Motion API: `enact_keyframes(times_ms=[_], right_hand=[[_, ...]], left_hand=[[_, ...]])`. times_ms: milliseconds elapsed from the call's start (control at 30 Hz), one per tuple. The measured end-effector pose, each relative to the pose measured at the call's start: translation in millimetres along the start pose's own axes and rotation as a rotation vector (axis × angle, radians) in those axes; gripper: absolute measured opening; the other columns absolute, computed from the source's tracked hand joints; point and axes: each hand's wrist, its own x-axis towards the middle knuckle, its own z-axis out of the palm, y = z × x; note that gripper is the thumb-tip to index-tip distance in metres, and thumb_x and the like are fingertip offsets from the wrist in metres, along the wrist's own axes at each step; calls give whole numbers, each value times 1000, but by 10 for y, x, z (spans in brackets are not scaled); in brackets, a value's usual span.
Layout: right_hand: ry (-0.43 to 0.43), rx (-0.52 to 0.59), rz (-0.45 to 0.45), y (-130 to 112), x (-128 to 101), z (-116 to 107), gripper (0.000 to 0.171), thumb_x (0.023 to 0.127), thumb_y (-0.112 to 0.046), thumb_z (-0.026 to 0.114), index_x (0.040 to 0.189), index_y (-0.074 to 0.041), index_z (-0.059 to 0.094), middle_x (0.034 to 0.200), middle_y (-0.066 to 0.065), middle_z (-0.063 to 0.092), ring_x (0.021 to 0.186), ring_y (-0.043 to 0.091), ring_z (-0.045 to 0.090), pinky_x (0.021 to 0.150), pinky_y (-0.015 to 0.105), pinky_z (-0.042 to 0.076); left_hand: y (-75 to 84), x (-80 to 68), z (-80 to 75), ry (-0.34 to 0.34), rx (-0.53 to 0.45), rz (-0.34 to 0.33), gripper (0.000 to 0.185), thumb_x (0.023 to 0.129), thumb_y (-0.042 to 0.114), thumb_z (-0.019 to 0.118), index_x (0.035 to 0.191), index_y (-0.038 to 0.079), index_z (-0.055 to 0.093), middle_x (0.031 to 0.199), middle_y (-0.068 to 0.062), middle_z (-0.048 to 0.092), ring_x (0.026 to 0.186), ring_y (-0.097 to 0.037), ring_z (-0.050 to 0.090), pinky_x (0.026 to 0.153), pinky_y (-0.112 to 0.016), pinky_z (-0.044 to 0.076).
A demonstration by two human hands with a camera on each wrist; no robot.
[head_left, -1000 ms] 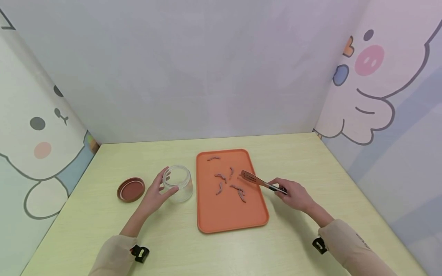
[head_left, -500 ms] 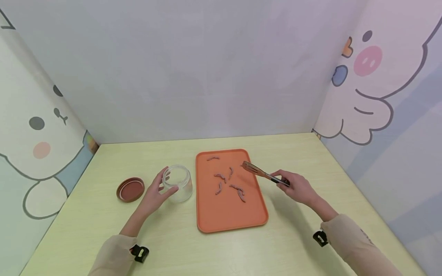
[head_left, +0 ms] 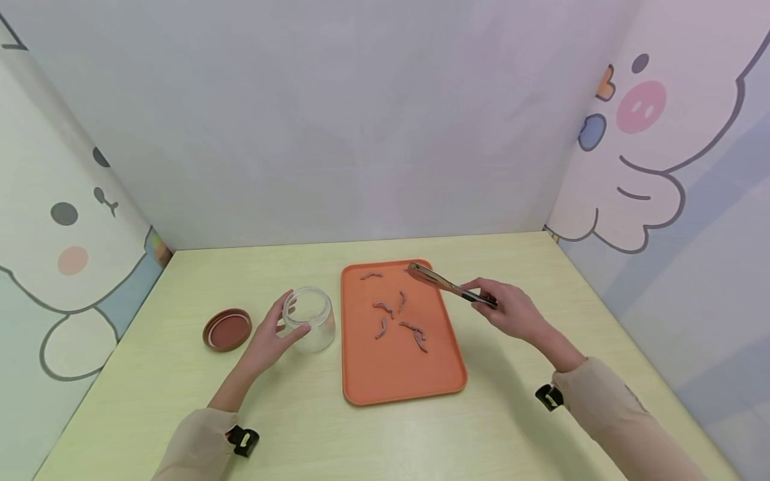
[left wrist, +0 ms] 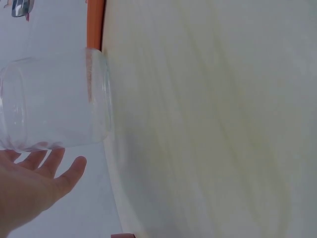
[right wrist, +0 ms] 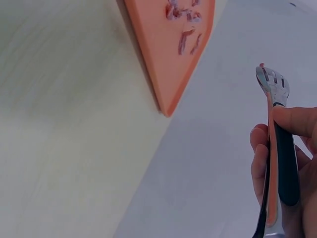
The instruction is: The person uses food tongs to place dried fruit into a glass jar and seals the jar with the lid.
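Observation:
My right hand [head_left: 511,310] grips a pair of metal tongs [head_left: 442,280] by the dark handle, above the far right part of an orange tray [head_left: 403,381]. The tongs' slotted ends are close together, and a tiny reddish bit [right wrist: 262,65] shows at their tip in the right wrist view. Several thin brownish-pink strips, one of them a curved strip [head_left: 382,327], lie scattered on the tray. Left of it stands a clear, lidless glass jar [head_left: 319,331]. My left hand [head_left: 267,344] holds the jar from the left, thumb at its near side and fingers behind.
A round reddish-brown lid [head_left: 228,331] lies on the pale table [head_left: 289,427] to the left of my left hand. Behind the table rises a grey-white wall [head_left: 361,133], with cartoon-printed panels on both sides.
My right hand has lifted the tongs off the tray, moving them toward its far edge and then slightly left. The tongs' ends have come closer together. My left hand and the jar stay put.

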Motion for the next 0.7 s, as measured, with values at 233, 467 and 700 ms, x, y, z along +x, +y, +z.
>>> enact_keyframes(times_ms=[233, 467, 700], right_hand=[[-23, 9, -60, -184, 166, -53, 32, 82, -5, 60, 111, -19, 57, 58, -11, 43, 44, 4, 35, 41, 23, 33], [-30, 18, -136, -333, 316, -5, 28, 82, -5, 59, 108, -17, 58, 59, -11, 43, 44, 4, 34, 41, 22, 31], [-59, 39, -176, -492, 442, 81, 26, 84, -4, 58, 107, -15, 59, 60, -11, 42, 45, 4, 29, 41, 21, 27]], left_hand=[[0, 2, 0, 4, 4, 8, 78, 80, 33, 65, 140, 12, 20, 136, -15, 30, 121, -31, 29, 93, -48, 34], [-8, 3, -2, 4, 5, 6, 78, 80, 33, 64, 140, 13, 20, 136, -15, 30, 122, -31, 29, 93, -48, 34], [-10, 2, -3, -1, -2, 1, 78, 80, 33, 65, 140, 13, 20, 137, -15, 29, 122, -30, 29, 93, -48, 34]])
